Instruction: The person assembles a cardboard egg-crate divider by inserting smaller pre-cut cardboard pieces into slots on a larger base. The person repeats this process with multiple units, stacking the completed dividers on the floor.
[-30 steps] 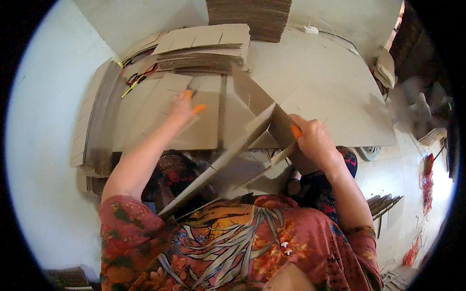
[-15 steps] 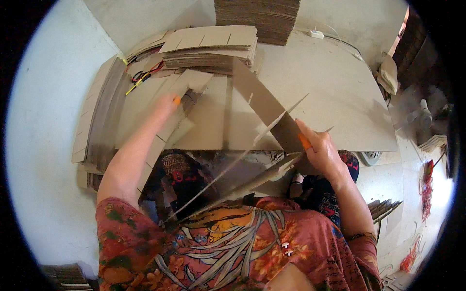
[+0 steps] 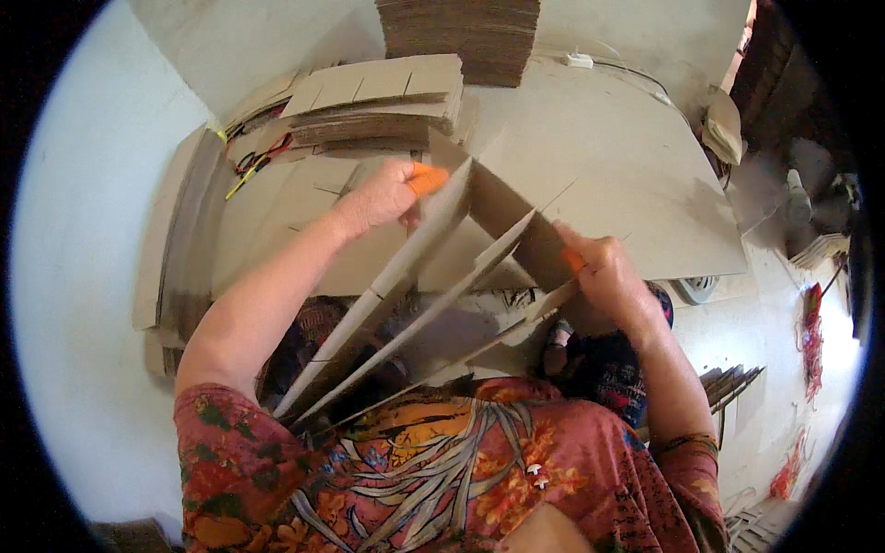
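My left hand [image 3: 387,194], with an orange finger cover, grips the far end of a long cardboard strip [image 3: 376,291]. That strip slants from near my left side up to the far part of a brown cardboard cross strip [image 3: 501,205], where the two meet. Whether their slots are fully engaged I cannot tell. My right hand [image 3: 608,275], also with orange on a finger, is closed around the near right part of the cross strip. Two more long cardboard strips, including a middle strip [image 3: 433,318], run from the cross strip toward my body.
A stack of slotted cardboard [image 3: 369,92] lies on the table [image 3: 608,175], with a taller stack [image 3: 458,41] behind. Scissors and a yellow-handled tool [image 3: 247,175] lie at the left, beside upright cardboard sheets [image 3: 175,230]. A fan [image 3: 800,198] stands at right.
My left hand has moved right from over the table's cardboard pieces, bringing a strip against the far part of the cross strip. My right hand keeps its hold in nearly the same place.
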Available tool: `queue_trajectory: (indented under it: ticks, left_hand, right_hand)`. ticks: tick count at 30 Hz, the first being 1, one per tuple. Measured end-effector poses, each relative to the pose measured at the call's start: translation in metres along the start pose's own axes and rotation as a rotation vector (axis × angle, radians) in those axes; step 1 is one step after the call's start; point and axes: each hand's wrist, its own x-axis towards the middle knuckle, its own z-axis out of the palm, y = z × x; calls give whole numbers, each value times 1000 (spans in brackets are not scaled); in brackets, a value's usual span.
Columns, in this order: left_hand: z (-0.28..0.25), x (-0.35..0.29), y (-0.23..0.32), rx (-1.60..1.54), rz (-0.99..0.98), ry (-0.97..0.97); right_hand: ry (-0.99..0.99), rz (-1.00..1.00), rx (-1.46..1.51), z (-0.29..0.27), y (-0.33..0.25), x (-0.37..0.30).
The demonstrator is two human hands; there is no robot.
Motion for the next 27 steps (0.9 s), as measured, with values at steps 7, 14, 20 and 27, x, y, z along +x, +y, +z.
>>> queue_trajectory:
  ticks: [7, 14, 20, 27]
  left_hand:
    - [-32, 88, -46, 751, 322, 488]
    - [-43, 160, -38, 1115, 151, 619]
    - [-65, 194, -46, 784, 202, 440]
    - [-102, 167, -47, 394, 91, 401]
  right_hand:
    - [8, 274, -220, -35, 48, 40]
    - [45, 279, -307, -36, 98, 67]
    - [59, 345, -519, -44, 139, 91]
    - [357, 193, -623, -48, 91, 80]
